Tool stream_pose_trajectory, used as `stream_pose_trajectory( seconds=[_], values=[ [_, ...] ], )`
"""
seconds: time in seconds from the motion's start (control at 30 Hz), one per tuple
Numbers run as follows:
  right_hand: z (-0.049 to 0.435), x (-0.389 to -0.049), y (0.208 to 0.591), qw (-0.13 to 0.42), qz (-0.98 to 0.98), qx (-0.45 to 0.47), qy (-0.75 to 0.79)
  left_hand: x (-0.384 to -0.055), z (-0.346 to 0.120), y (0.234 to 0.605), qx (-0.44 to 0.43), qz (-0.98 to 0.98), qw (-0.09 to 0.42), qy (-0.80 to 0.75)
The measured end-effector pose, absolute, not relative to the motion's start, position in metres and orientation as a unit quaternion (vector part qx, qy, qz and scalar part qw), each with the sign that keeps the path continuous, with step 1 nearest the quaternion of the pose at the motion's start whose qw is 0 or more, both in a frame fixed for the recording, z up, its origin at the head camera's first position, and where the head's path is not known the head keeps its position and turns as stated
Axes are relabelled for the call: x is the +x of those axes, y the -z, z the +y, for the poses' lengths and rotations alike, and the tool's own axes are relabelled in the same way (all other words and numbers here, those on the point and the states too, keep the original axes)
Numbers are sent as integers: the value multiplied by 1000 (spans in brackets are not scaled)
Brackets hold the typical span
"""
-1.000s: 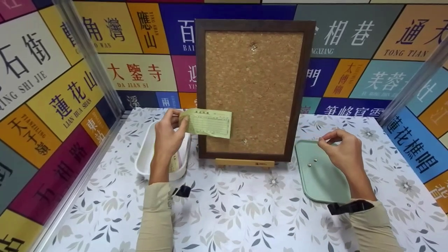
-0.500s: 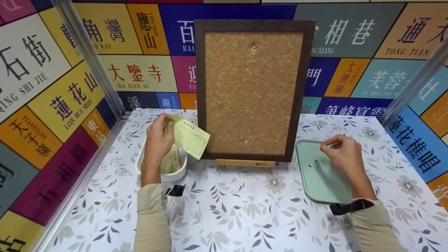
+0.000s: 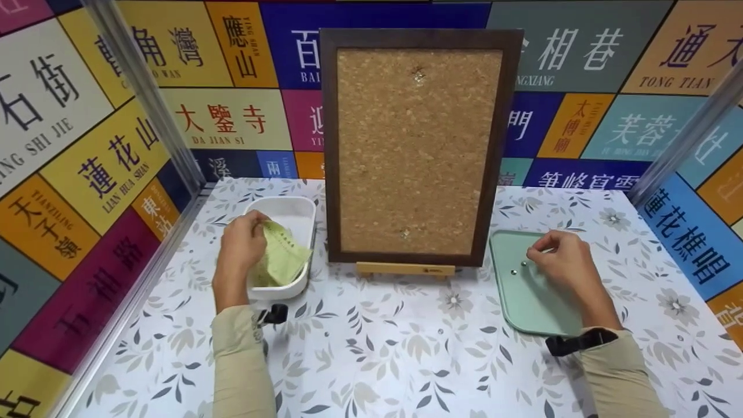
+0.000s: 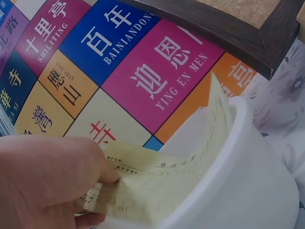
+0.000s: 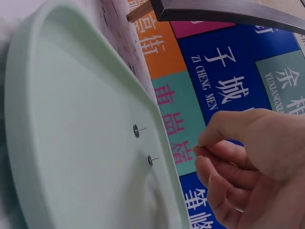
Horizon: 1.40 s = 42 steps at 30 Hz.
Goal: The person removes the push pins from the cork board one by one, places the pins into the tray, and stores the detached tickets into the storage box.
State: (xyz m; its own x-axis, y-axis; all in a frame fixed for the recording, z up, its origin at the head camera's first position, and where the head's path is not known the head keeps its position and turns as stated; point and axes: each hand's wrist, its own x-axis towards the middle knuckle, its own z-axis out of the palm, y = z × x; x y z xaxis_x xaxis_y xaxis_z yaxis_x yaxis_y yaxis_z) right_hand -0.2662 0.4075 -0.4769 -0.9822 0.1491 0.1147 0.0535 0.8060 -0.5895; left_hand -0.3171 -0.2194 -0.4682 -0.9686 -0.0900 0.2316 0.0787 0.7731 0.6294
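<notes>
My left hand [image 3: 239, 247] pinches a yellow-green printed receipt slip [image 3: 281, 252] at its left edge, low over the white tub [image 3: 297, 290]. In the left wrist view the slip [image 4: 157, 179] curves inside the tub's rim [image 4: 240, 131], its far corner standing up. Over the pale green tray [image 3: 537, 307], my right hand [image 3: 563, 258] has thumb and index fingertip pressed together. They pinch something tiny, mostly hidden by the fingertips in the right wrist view. Two thumbtacks lie points up on the tray: one thumbtack [image 5: 137, 131] and a second thumbtack [image 5: 150, 161].
Between the hands a dark-framed cork board [image 3: 418, 151] stands on a small wooden easel [image 3: 405, 269]. Worn marks show near its top and bottom. Lettered wall panels [image 3: 226, 119] enclose the sides and back of the flower-patterned table [image 3: 371, 360].
My left hand has carried the receipt slip from in front of the cork board leftward and down into the tub's opening. The right hand has lowered slightly over the tray; both thumbtacks stay put.
</notes>
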Motion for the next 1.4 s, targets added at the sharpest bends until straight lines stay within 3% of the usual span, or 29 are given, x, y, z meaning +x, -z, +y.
stream_pose_trajectory(
  seconds=[0.43,1.4],
  values=[
    [425,-267,494,1,-961,-50,-271,-315,-215,468,54,-948,109,294],
    [419,-265,493,-8,-961,-33,-273,-322,-192,482,-30,-951,170,256]
  ],
)
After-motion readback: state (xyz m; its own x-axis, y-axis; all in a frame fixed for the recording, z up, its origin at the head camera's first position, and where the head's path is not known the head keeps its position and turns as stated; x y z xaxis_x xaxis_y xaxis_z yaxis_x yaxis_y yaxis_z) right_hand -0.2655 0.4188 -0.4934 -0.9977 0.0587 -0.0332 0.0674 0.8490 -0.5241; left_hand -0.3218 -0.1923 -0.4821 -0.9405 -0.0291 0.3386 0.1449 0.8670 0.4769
